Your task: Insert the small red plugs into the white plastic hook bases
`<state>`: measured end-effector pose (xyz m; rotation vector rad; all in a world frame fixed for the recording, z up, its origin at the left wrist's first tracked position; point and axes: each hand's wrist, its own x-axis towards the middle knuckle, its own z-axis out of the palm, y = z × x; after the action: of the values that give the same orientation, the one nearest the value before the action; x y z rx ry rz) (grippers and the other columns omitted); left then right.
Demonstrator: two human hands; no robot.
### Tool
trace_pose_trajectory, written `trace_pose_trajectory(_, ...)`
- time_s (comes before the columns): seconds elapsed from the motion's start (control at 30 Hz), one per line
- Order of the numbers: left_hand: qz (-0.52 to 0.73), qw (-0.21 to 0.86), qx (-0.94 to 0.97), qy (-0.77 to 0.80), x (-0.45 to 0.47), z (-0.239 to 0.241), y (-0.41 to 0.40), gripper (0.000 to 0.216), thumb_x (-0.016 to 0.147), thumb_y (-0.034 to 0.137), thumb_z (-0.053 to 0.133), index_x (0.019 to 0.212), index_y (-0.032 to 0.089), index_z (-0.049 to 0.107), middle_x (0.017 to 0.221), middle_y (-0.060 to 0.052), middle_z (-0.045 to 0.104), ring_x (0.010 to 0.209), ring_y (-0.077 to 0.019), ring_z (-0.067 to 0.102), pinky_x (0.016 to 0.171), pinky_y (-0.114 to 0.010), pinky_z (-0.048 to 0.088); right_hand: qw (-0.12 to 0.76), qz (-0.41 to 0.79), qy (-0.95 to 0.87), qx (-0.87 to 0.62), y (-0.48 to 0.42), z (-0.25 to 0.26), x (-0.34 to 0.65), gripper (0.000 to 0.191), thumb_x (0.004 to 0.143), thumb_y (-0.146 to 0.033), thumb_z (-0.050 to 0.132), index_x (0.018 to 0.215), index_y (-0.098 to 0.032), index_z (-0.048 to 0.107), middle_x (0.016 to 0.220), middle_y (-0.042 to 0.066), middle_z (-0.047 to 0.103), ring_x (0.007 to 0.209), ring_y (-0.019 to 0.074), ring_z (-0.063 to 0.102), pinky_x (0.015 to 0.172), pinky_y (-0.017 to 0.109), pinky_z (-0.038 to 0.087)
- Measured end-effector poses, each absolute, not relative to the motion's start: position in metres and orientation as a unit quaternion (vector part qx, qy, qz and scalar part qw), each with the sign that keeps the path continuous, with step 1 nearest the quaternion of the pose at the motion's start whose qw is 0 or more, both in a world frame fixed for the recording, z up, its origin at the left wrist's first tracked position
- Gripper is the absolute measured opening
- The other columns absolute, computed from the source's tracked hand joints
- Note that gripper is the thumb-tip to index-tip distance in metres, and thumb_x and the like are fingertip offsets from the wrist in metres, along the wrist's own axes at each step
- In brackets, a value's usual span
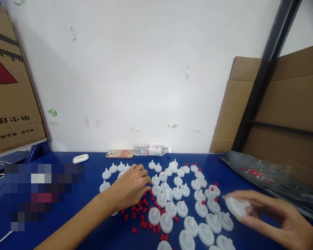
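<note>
My right hand [279, 215] holds a white plastic disc-shaped piece with a nozzle [236, 207] between thumb and fingers, tilted and raised at the right side of the blue table. Over the middle of the table, my left hand [133, 184] is curled with its fingers pointing down beside the loose small red caps [145, 201]. Its fingertips are partly hidden, so whatever they pinch does not show. Many similar white pieces [166, 222] stand nozzle-up around the red caps. Several on the right, such as one white piece [201, 209], carry a red cap on the nozzle.
Along the wall lie a clear plastic bottle [151, 150], a phone [119, 154] and a white oval case [80, 158]. A dark plastic bag [266, 177] with red bits on it lies at right. Cardboard [13, 86] stands at left, and a black post [261, 80] at right.
</note>
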<state>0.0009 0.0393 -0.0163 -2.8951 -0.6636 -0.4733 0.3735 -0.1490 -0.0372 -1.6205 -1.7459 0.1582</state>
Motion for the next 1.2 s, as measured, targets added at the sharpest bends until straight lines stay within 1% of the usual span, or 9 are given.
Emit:
trace_pose_trajectory(0.1, -0.151, 0.066, -0.963, -0.216, 0.003, -0.016, 0.039, 0.006, 0.096, 0.019, 0.066, 0.098, 0.020, 0.071, 0.094, -0.004, 0.068, 0.095, -0.0236, 0.057, 0.083, -0.037, 0.041, 0.377, -0.020, -0.707, -0.598, -0.127, 0.003, 0.338, 0.036, 0.088, -0.052, 0.071, 0.119, -0.033, 0.072, 0.083, -0.002, 0.075, 0.064, 0.0149, 0.067, 0.059, 0.022, 0.056)
trace_pose_trajectory(0.2, -0.138, 0.066, -0.964, -0.216, 0.004, -0.015, 0.037, 0.004, 0.096, 0.019, 0.067, 0.096, 0.019, 0.071, 0.093, -0.005, 0.067, 0.094, -0.0245, 0.057, 0.083, -0.038, 0.041, 0.351, -0.074, -0.767, -0.532, -0.102, 0.030, 0.298, 0.033, 0.097, -0.046, 0.062, 0.127, -0.032, 0.067, 0.103, -0.001, 0.076, 0.073, 0.0138, 0.068, 0.060, 0.022, 0.055)
trace_pose_trajectory(0.3, -0.125, 0.069, -0.966, -0.215, 0.005, -0.015, 0.036, 0.005, 0.096, 0.019, 0.065, 0.097, 0.019, 0.070, 0.095, -0.005, 0.067, 0.096, -0.0257, 0.057, 0.084, -0.040, 0.041, 0.278, -0.179, -0.819, -0.468, -0.074, 0.035, 0.266, 0.034, 0.102, -0.040, 0.055, 0.132, -0.024, 0.062, 0.120, 0.005, 0.073, 0.096, 0.0206, 0.071, 0.075, 0.031, 0.058)
trace_pose_trajectory(0.43, -0.111, 0.075, -0.969, -0.209, 0.007, -0.018, 0.039, 0.015, 0.099, 0.012, 0.057, 0.096, 0.019, 0.070, 0.093, -0.005, 0.067, 0.094, -0.0249, 0.057, 0.081, -0.039, 0.042, 0.181, -0.277, -0.842, -0.426, -0.043, 0.020, 0.246, 0.039, 0.100, -0.036, 0.057, 0.132, -0.013, 0.058, 0.111, 0.012, 0.072, 0.092, 0.0265, 0.071, 0.054, 0.030, 0.050)
trace_pose_trajectory(0.53, -0.105, 0.080, -0.970, -0.205, 0.010, -0.023, 0.042, 0.017, 0.098, 0.008, 0.056, 0.095, 0.019, 0.070, 0.093, -0.005, 0.067, 0.093, -0.0244, 0.057, 0.079, -0.038, 0.043, 0.184, -0.261, -0.840, -0.439, -0.034, 0.009, 0.249, 0.036, 0.099, -0.036, 0.060, 0.130, -0.016, 0.058, 0.115, 0.010, 0.071, 0.090, 0.0238, 0.071, 0.052, 0.028, 0.047)
trace_pose_trajectory(0.7, -0.108, 0.080, -0.969, -0.206, 0.013, -0.025, 0.042, 0.010, 0.094, 0.010, 0.064, 0.093, 0.018, 0.068, 0.094, -0.005, 0.068, 0.093, -0.0258, 0.059, 0.079, -0.039, 0.044, 0.247, -0.197, -0.822, -0.474, -0.031, 0.003, 0.270, 0.031, 0.100, -0.033, 0.060, 0.129, -0.021, 0.057, 0.123, 0.006, 0.071, 0.093, 0.0201, 0.072, 0.063, 0.027, 0.051)
trace_pose_trajectory(0.83, -0.137, 0.082, -0.962, -0.221, 0.010, -0.015, 0.038, 0.009, 0.096, 0.012, 0.058, 0.092, 0.016, 0.064, 0.093, -0.006, 0.067, 0.092, -0.0262, 0.059, 0.081, -0.042, 0.045, 0.267, -0.180, -0.813, -0.485, -0.029, -0.003, 0.278, 0.034, 0.100, -0.031, 0.060, 0.133, -0.023, 0.056, 0.125, 0.005, 0.071, 0.081, 0.0164, 0.072, 0.064, 0.027, 0.051)
trace_pose_trajectory(1.07, -0.322, 0.112, -0.926, -0.163, 0.011, -0.011, 0.034, 0.013, 0.102, 0.014, 0.050, 0.108, 0.017, 0.061, 0.097, -0.005, 0.069, 0.086, -0.0213, 0.062, 0.081, -0.040, 0.046, 0.262, -0.169, -0.827, -0.468, -0.036, -0.009, 0.267, 0.038, 0.103, -0.040, 0.054, 0.137, -0.024, 0.056, 0.123, 0.008, 0.068, 0.080, 0.0168, 0.071, 0.062, 0.028, 0.051)
trace_pose_trajectory(1.2, -0.353, 0.142, -0.915, -0.133, 0.017, -0.020, 0.031, 0.022, 0.102, 0.012, 0.050, 0.123, 0.016, 0.058, 0.103, -0.008, 0.069, 0.087, -0.0217, 0.062, 0.078, -0.038, 0.047, 0.261, -0.168, -0.845, -0.435, -0.040, -0.012, 0.260, 0.039, 0.104, -0.040, 0.052, 0.138, -0.023, 0.055, 0.122, 0.009, 0.069, 0.087, 0.0186, 0.071, 0.066, 0.028, 0.052)
